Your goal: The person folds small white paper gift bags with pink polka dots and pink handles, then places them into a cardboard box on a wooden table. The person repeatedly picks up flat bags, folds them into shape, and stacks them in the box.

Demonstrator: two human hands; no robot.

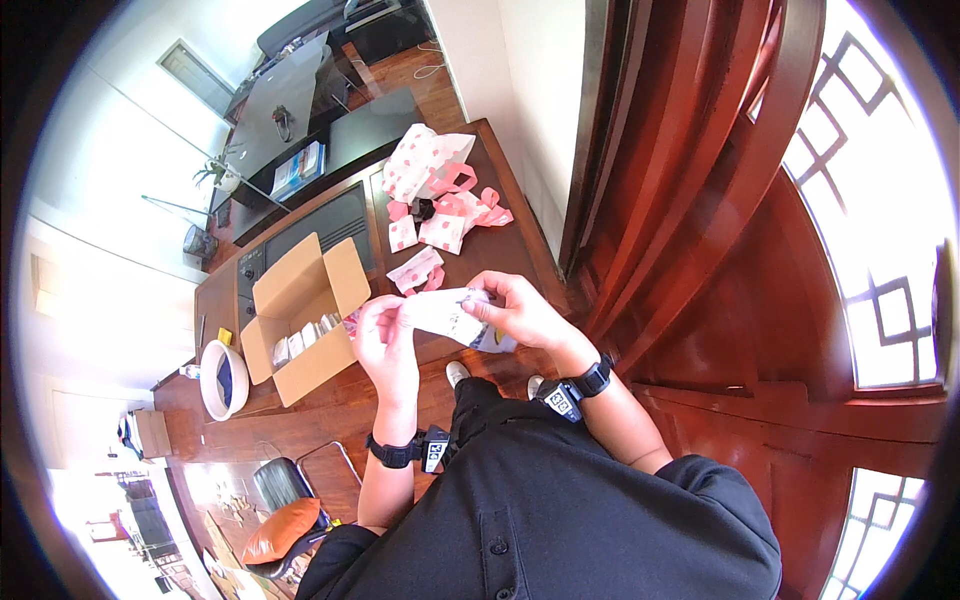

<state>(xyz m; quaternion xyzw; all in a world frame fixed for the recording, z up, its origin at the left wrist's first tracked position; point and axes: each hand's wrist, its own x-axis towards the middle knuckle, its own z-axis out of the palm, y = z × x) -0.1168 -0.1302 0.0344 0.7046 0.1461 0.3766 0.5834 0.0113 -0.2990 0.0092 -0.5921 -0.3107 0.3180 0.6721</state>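
Observation:
Between my two hands a small white packet (442, 311) is stretched out level, with print and a blue-and-yellow patch at its right end. My left hand (386, 341) pinches its left edge between thumb and fingertips. The right end is gripped by my right hand (517, 309); a small dark spot shows at the thumb, too small to make out. Below and left of the packet stands an open cardboard box (322, 371), its flaps folded out, with several white packets (300, 341) in a row inside. A pink-printed white pouch (416, 268) lies on the table just beyond my hands.
Several pink-and-white bags (427, 165) with pink handles lie heaped on the wooden table (517, 202). Left of the box is a white basin (241, 382) holding dark blue cloth. A chair with an orange cushion (281, 531) stands behind at left. Red wooden panelling (697, 300) rises at right.

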